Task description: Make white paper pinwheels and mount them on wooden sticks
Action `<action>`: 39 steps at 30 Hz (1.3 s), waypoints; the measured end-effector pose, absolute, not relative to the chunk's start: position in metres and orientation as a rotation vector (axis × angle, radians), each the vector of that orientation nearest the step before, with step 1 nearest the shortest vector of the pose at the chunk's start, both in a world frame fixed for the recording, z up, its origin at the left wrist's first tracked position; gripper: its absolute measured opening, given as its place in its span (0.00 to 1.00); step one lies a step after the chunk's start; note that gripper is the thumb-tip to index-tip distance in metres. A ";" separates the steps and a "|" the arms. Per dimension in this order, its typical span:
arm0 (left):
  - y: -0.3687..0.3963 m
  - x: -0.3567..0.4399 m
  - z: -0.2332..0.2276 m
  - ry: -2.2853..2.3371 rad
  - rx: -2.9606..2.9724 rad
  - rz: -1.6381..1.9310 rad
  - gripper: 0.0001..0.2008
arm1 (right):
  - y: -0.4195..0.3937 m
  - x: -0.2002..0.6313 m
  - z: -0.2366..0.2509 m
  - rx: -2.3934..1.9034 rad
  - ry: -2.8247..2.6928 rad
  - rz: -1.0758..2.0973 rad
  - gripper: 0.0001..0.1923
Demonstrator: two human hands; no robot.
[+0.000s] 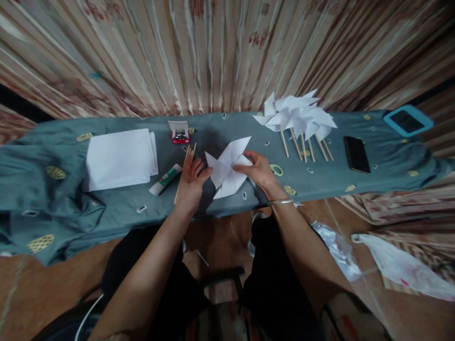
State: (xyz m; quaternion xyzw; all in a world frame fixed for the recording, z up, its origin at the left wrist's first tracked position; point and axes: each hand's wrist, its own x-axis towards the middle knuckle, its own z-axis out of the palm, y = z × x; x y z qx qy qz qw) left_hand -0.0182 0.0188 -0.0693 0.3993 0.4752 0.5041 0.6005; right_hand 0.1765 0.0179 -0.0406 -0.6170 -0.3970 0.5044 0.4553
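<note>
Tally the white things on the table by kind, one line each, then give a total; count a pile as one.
Finished paper pinwheels on sticks, a cluster: 1
Paper pinwheel held between left hand and right hand: 1
Paper stack: 1
Glue stick: 1
Total: 4

sticks [185, 170] left, bare cloth [320, 182] right

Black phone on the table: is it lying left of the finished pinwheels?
No, the black phone lies right of the finished pinwheels, nearer the blue-framed tablet.
</note>
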 end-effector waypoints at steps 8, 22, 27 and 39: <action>0.009 -0.003 -0.036 0.802 0.677 0.929 0.20 | 0.006 0.178 -0.014 -1.350 -0.971 1.346 0.28; 0.007 0.024 -0.038 0.979 0.508 1.154 0.19 | -0.009 0.182 -0.015 -1.324 -1.194 0.995 0.21; 0.009 0.017 -0.032 0.984 0.506 1.226 0.18 | -0.032 0.197 0.003 -1.418 -1.537 0.527 0.12; 0.006 0.019 -0.032 0.964 0.550 1.177 0.15 | -0.041 0.184 -0.001 -1.409 -1.900 0.400 0.05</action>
